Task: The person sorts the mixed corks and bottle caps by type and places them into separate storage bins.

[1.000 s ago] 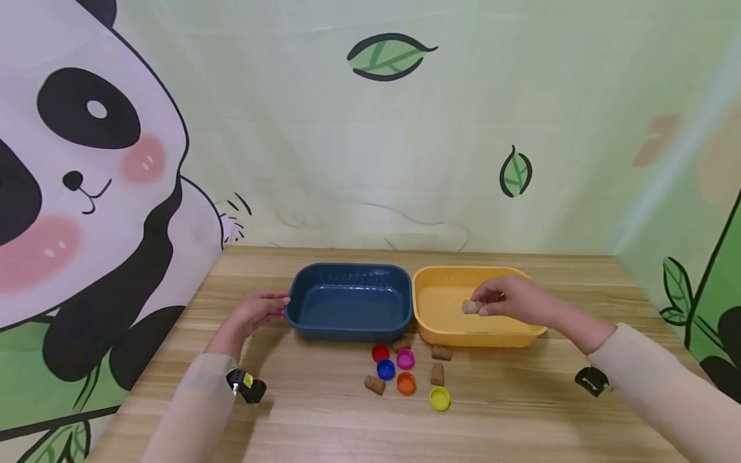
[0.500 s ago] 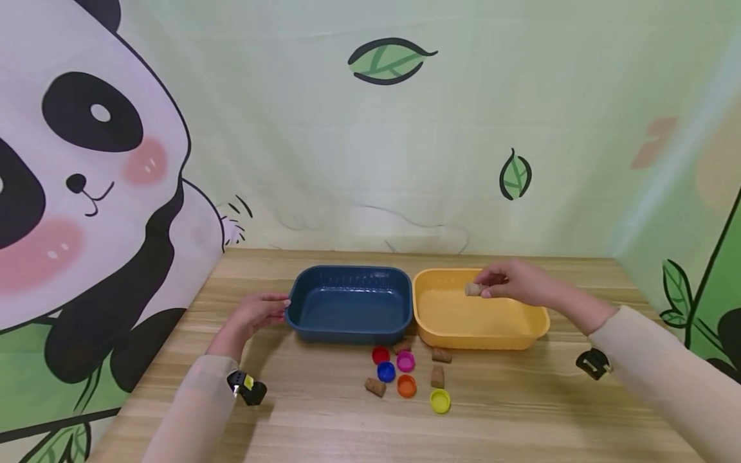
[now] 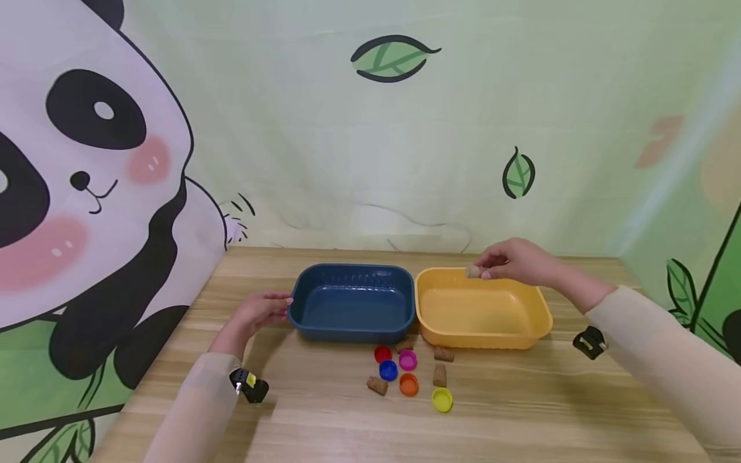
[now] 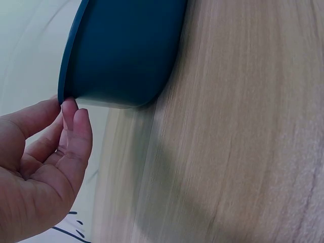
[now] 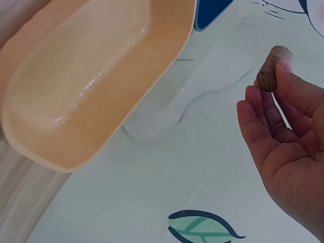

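Observation:
My right hand point(image 3: 518, 262) pinches a brown cork point(image 5: 271, 68) between thumb and fingers. In the head view it is raised over the back rim of the yellow basin point(image 3: 477, 339), whose inside shows nothing lying in it. At the left, my left hand point(image 3: 255, 314) holds the end rim of the dark blue basin point(image 3: 350, 335), thumb and fingertips meeting at its edge in the left wrist view. Both basins stand side by side on the wooden table.
In front of the basins lie several corks point(image 3: 377, 386) and small round caps: red point(image 3: 383, 354), magenta point(image 3: 408, 359), blue point(image 3: 388, 370), orange point(image 3: 408, 384) and yellow point(image 3: 442, 400). Behind the table hangs a pale green cloth point(image 3: 278, 128) printed with a panda and leaves.
My right hand has risen with the cork, from over the middle of the yellow basin to its back rim. The left hand keeps its place on the blue basin.

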Demonstrator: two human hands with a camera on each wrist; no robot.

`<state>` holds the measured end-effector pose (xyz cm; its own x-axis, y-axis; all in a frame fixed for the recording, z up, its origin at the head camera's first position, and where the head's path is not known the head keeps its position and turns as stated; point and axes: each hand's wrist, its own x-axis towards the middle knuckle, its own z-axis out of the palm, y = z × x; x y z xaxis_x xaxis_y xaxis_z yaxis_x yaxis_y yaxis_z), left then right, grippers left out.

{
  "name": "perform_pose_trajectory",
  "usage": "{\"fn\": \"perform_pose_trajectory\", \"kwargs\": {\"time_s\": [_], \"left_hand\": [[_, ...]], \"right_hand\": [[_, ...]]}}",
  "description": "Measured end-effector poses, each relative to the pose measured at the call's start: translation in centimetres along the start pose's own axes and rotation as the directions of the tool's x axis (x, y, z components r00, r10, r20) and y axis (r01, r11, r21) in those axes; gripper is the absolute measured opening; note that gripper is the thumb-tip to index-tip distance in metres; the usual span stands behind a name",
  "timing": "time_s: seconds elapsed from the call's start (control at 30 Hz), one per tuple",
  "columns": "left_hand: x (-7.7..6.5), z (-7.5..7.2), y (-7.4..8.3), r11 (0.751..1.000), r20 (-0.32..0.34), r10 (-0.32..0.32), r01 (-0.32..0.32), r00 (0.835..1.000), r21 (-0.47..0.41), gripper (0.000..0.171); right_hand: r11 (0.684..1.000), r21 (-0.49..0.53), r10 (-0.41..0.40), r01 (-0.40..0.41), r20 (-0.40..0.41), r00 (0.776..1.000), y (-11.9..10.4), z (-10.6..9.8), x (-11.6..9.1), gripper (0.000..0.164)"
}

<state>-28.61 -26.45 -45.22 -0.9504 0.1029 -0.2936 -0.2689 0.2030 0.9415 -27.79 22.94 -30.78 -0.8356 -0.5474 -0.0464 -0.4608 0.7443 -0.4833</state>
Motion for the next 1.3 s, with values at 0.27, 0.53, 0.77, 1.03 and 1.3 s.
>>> {"fn": "perform_pose_trajectory", "kwargs": {"time_s": [0.27, 0.53, 0.77, 1.03, 1.3], "left_hand": [[0.0, 0.2, 0.3, 1.0, -0.008, -0.014, 0.014, 1.0, 0.013, 0.048], [0.1, 0.2, 0.3, 1.0, 0.005, -0.003, 0.003, 1.0, -0.006, 0.049], [0.2, 0.1, 0.2, 1.0, 0.004, -0.011, 0.011, 1.0, -0.004, 0.048], [0.2, 0.1, 0.4, 1.0, 0.025, 0.001, -0.001, 1.0, 0.006, 0.049], [0.2, -0.2, 0.3, 1.0, 0.008, -0.025, 0.024, 1.0, 0.013, 0.048]], "right_hand": [[0.999, 0.009, 0.037, -0.037, 0.019, 0.999, 0.0, -0.6, 0.8, 0.024], [0.999, 0.008, 0.053, -0.053, 0.009, 0.999, 0.4, -1.0, 1.6, 0.024], [0.998, 0.014, 0.056, -0.056, 0.009, 0.998, 1.0, -1.2, 2.2, 0.026], [0.994, 0.028, 0.108, -0.108, 0.023, 0.994, 1.9, -1.6, 2.2, 0.028], [0.988, 0.06, 0.138, -0.141, 0.048, 0.989, 3.0, -0.9, 2.9, 0.031]]}}
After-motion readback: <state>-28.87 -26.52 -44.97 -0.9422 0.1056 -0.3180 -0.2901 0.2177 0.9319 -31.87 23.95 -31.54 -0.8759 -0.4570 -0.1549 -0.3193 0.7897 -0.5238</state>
